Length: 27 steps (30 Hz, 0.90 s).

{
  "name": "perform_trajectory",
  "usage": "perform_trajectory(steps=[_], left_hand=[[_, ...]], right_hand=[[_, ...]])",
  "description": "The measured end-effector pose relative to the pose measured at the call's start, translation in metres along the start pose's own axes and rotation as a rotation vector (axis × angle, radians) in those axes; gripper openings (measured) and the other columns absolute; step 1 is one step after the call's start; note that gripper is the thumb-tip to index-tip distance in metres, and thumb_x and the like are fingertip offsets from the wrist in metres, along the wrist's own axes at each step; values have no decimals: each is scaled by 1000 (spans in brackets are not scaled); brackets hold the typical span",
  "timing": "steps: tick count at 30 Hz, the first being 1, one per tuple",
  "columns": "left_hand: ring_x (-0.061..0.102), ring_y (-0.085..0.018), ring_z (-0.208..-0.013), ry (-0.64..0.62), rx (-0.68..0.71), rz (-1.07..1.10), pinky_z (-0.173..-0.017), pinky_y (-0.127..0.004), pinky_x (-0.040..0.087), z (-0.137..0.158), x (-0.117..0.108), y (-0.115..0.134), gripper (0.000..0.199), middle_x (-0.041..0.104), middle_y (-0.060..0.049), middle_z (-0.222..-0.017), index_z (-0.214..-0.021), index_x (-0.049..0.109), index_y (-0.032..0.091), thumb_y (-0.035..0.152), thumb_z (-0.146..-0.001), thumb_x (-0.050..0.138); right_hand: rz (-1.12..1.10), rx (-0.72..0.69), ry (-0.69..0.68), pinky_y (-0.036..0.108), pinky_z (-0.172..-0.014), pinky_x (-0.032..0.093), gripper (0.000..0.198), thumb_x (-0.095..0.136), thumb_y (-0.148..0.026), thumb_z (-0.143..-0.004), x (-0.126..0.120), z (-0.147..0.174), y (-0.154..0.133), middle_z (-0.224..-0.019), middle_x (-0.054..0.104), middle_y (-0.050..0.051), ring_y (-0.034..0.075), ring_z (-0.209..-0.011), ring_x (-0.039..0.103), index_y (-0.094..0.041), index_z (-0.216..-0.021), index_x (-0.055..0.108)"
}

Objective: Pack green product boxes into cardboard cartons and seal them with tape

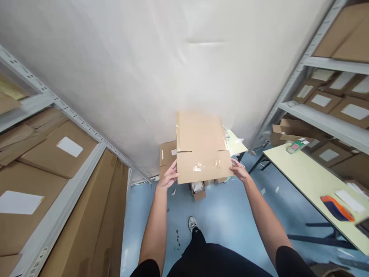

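Note:
A flattened cardboard box [203, 144] with slits and clear tape on its near flap is held out in front of me, above the floor. My left hand [169, 176] grips its left edge near the lower corner, thumb on top. On the opposite edge, my right hand [238, 169] pinches the lower right corner. Most of the fingers on both sides are tucked behind the board.
Grey shelving with labelled cartons [69, 147] rises on the left, more cartons [320, 100] on the right. A pale table [314, 179] stands at right. Beyond the board are a standing carton [167, 154], a small open box [198, 195] and a pale wall [173, 69].

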<state>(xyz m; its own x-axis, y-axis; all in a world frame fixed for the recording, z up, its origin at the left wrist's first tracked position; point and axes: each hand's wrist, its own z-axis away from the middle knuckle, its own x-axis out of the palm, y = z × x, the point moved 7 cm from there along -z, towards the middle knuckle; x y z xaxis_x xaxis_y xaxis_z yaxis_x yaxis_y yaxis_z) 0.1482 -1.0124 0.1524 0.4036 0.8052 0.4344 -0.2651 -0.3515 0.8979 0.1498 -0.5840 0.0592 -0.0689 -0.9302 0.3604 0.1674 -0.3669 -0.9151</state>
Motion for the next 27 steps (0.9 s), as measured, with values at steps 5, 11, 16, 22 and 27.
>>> perform_trajectory(steps=[5, 11, 16, 22, 27], left_hand=[[64, -30, -128, -187, -144, -46, -99, -37, 55, -64, 96, -50, 115, 54, -13, -156, -166, 25, 35, 15, -69, 84], [66, -28, -126, -334, -290, -79, -102, -38, 55, -130, 170, -113, 117, 55, -12, -155, -166, 21, 36, 11, -69, 80], [64, -28, -130, -493, -399, -121, -101, -36, 55, -196, 206, -150, 114, 52, -13, -158, -166, 22, 36, 13, -72, 81], [59, -31, -137, -675, -502, -131, -106, -42, 53, -296, 255, -194, 112, 49, -13, -161, -166, 23, 36, 18, -74, 84], [60, -32, -135, -781, -537, -100, -108, -43, 51, -375, 311, -215, 110, 54, -14, -157, -163, 33, 34, 19, -69, 87]], right_hand=[[71, -40, 164, 35, -84, 56, 74, 91, -26, -59, -123, 97, -50, -112, 78, 4, 25, -100, 73, -30, -127, 61], [45, 18, 297, 32, -75, 55, 71, 90, -28, -62, -214, 185, -66, -95, 76, 0, 21, -86, 71, -31, -128, 63], [-18, -6, 341, 31, -73, 56, 75, 90, -28, -62, -259, 212, -69, -93, 72, -1, 18, -82, 69, -31, -130, 60], [-29, -16, 483, 29, -70, 54, 85, 90, -24, -60, -308, 220, -66, -86, 66, -6, 15, -77, 66, -36, -136, 54], [-26, -62, 653, 29, -69, 55, 81, 88, -26, -62, -333, 226, -78, -93, 67, -4, 17, -79, 67, -36, -134, 53]])
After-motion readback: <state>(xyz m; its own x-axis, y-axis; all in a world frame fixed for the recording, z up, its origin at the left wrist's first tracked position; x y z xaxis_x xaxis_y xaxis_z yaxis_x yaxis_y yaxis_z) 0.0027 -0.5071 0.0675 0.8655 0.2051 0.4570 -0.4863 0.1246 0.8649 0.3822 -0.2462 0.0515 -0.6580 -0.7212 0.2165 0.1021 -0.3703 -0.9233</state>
